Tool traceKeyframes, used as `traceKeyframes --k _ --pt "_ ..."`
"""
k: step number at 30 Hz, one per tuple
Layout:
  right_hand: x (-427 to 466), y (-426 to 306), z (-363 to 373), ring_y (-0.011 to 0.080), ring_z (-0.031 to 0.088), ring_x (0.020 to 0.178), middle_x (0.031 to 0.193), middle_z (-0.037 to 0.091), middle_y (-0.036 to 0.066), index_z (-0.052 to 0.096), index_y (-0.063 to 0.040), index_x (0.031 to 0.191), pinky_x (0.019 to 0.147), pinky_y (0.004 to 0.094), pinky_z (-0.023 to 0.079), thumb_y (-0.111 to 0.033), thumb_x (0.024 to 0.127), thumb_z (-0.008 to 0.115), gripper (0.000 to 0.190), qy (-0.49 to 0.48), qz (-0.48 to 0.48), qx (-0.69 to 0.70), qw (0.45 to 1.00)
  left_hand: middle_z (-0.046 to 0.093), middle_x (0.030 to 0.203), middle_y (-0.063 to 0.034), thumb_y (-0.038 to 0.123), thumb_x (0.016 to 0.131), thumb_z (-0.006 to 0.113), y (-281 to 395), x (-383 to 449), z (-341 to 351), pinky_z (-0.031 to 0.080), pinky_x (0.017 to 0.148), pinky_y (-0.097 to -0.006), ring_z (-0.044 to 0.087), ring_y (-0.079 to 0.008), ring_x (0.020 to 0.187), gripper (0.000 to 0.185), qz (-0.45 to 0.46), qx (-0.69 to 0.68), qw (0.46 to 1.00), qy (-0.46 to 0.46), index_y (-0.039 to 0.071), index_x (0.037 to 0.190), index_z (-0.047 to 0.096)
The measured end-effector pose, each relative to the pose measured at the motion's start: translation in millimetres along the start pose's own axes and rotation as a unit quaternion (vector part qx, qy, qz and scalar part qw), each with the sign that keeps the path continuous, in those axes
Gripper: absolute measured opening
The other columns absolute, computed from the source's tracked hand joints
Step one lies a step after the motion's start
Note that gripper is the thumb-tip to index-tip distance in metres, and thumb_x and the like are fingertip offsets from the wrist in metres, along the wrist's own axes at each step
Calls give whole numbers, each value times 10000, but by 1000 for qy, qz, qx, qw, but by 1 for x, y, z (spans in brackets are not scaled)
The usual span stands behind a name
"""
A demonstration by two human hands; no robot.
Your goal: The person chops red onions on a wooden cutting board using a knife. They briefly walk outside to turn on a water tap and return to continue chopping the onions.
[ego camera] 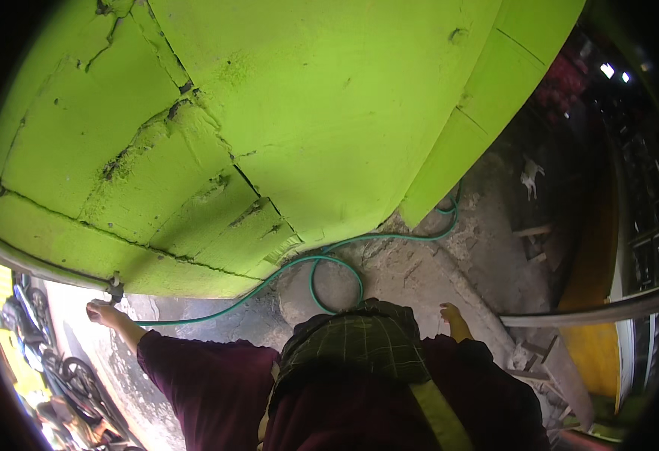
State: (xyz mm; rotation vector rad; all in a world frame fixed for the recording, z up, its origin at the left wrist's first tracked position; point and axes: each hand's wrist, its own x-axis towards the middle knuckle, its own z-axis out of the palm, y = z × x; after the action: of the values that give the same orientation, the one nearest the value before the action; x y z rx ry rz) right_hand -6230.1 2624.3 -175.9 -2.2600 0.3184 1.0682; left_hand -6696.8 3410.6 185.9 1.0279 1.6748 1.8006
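My left hand [102,314] reaches out to the left, its fingers bent. It is just below a small dark fitting [116,290], possibly a tap, at the edge of the cracked green wall [329,118]. Whether the hand touches the fitting or holds anything is unclear. Low on my right side, my right hand [449,315] hangs with curled fingers; its grip is too small to make out. A green hose [273,274] loops over the ground before me and passes behind my left forearm.
Rough concrete floor [403,276] lies below. Parked motorcycles [70,372] stand at far left in bright light. A pale animal, apparently a cat [531,177], is on the dark floor at right. Wooden pieces [535,361] and a pale bar [589,317] are at lower right.
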Motion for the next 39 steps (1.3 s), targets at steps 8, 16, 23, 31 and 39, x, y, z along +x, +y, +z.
traceKeyframes --k 8,16,23,31,39 --pt "-184 125 112 170 613 745 833 643 69 600 -143 1151 654 322 520 -72 795 508 375 -84 200 -33 976 582 995 -168 386 982 276 -34 65 -8 533 714 -375 585 -270 891 488 124 127 984 -28 -5 1001 568" --pt "-181 99 157 158 618 788 833 638 54 579 -157 1175 661 329 526 -55 804 481 397 -130 169 35 976 582 807 -98 300 964 395 -36 155 -26 425 816 -345 546 -206 769 361 23 4 773 -634 -7 894 573" --pt "-131 66 156 166 560 650 760 583 44 531 -181 1243 537 327 462 -42 820 435 456 -11 62 5 998 597 1035 -157 345 921 479 14 20 -24 541 780 -373 589 -265 967 401 0 -13 997 -73 -27 1007 604" --pt "-136 28 163 162 586 693 818 623 67 605 -140 1155 554 324 483 -73 811 434 390 -21 30 -89 995 597 857 -142 383 956 338 15 10 12 513 717 -383 588 -252 811 486 17 38 997 60 -2 838 610" --pt "-140 39 162 174 611 738 917 644 85 601 -132 1160 649 361 537 -47 834 424 382 -69 68 -107 989 447 630 -50 364 966 392 -15 142 -24 426 787 -334 499 -178 645 440 -148 -29 817 -557 104 612 415"
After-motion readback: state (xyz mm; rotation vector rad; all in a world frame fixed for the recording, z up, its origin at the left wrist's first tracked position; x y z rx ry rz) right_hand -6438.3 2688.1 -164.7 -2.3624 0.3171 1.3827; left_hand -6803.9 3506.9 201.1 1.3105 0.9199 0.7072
